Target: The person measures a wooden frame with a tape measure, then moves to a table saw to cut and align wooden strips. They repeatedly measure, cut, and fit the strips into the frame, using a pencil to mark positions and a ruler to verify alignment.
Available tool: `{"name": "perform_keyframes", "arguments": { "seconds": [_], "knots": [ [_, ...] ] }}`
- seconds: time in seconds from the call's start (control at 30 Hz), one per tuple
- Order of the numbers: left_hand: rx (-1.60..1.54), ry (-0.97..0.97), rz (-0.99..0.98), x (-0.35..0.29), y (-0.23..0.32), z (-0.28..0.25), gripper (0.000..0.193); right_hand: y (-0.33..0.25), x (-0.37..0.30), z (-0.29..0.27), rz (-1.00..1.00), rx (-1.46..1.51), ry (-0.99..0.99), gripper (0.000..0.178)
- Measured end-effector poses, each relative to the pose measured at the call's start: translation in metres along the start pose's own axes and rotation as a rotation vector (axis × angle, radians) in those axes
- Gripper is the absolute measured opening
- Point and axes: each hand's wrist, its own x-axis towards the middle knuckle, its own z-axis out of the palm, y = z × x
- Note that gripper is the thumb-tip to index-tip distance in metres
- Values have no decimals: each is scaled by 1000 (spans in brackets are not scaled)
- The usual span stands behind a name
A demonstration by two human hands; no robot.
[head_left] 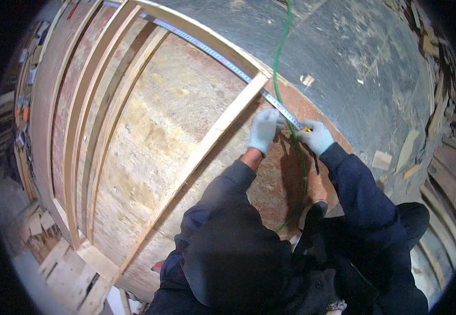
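A tape measure with a bit of yellow on its case sits in my right hand, which is closed round it in a pale glove. Its blade runs out to the upper left, along the inner side of the far rail of a wooden frame and past the frame's near corner. My left hand, also gloved, is beside the blade just outside that corner. Its fingers look curled, and whatever they may hold is hidden. A green hose passes between the hands, crossing the blade.
The frame, with several parallel slats, lies on a worn reddish board. Grey floor stretches beyond it, with wood scraps at the right. Stacked timber lines the right side, and more wood pieces lie at the lower left.
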Motion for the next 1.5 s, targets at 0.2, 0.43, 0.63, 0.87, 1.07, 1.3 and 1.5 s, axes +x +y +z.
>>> {"name": "perform_keyframes", "arguments": {
  "seconds": [0.2,0.43,0.63,0.87,1.07,1.3,1.5],
  "knots": [
    [-16,-52,-169,-10,-12,-5,27,-5,-2,0,-3,30,40,37],
    [-87,-82,-129,-16,-13,-18,29,-7,2,-1,-15,42,30,33],
    [-61,-91,-116,-25,-5,-34,30,-22,5,-3,69,99,-15,33],
    [-152,-103,-202,-32,-24,-50,31,-29,13,1,52,168,-30,30],
    [-152,-144,-157,-35,-23,-57,36,-30,21,0,123,150,-33,31],
    [-181,-96,-153,-34,-34,-52,35,-33,24,1,79,134,-41,37],
    [-884,-138,-266,-1,-103,-58,27,-36,25,6,36,221,-13,38]
  ]
}}
